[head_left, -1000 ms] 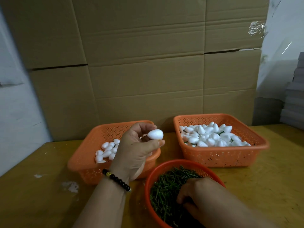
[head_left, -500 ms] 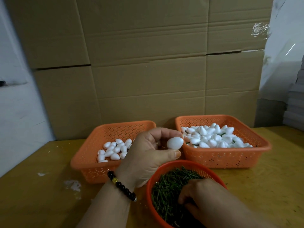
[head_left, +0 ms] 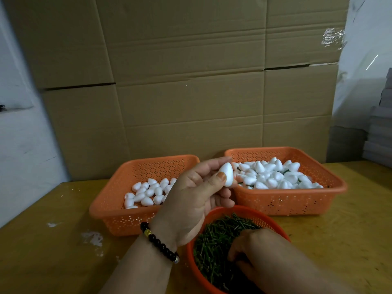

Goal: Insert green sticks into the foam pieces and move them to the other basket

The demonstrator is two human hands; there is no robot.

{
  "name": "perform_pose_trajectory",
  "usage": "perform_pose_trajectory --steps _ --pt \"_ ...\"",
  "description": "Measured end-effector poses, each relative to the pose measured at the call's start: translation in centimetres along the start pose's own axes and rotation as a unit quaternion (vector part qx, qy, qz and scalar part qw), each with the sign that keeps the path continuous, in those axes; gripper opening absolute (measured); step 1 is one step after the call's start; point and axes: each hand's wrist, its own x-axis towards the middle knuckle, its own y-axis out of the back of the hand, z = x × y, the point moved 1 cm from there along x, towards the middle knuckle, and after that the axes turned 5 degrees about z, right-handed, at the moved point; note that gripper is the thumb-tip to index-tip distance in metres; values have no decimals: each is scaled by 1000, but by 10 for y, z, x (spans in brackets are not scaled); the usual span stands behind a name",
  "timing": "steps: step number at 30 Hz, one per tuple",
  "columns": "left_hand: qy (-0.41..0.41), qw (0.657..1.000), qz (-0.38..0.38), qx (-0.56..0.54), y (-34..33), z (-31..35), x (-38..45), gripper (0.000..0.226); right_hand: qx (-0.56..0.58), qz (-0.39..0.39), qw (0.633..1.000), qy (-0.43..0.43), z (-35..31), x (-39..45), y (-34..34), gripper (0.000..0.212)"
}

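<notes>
Our left hand [head_left: 197, 200] pinches the foam egg [head_left: 226, 174], light and dentable, at its waist; our right hand's [head_left: 257, 249] fingers curl into the green sticks [head_left: 214, 247] at 6 o'clock, grip unclear.

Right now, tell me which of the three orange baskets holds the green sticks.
The round basket nearest the person, where the right hand digs. The two square baskets behind it hold white foam pieces.

cardboard wall [head_left: 191, 102] blocks behind | yellow table [head_left: 42, 251] free left
</notes>
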Motion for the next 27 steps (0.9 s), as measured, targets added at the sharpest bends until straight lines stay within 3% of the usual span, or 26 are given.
perform_pose_trajectory --steps 19,24,27 --pt "124 980 -13 -156 6 -8 3 23 -3 8 1000 2 -4 0 3 27" --pt "144 969 -5 -199 7 -10 5 38 -3 0 1000 -1 -4 0 4 27" --pt "170 955 -7 -243 7 -9 5 28 -4 -8 1000 -4 -5 1 5 27"
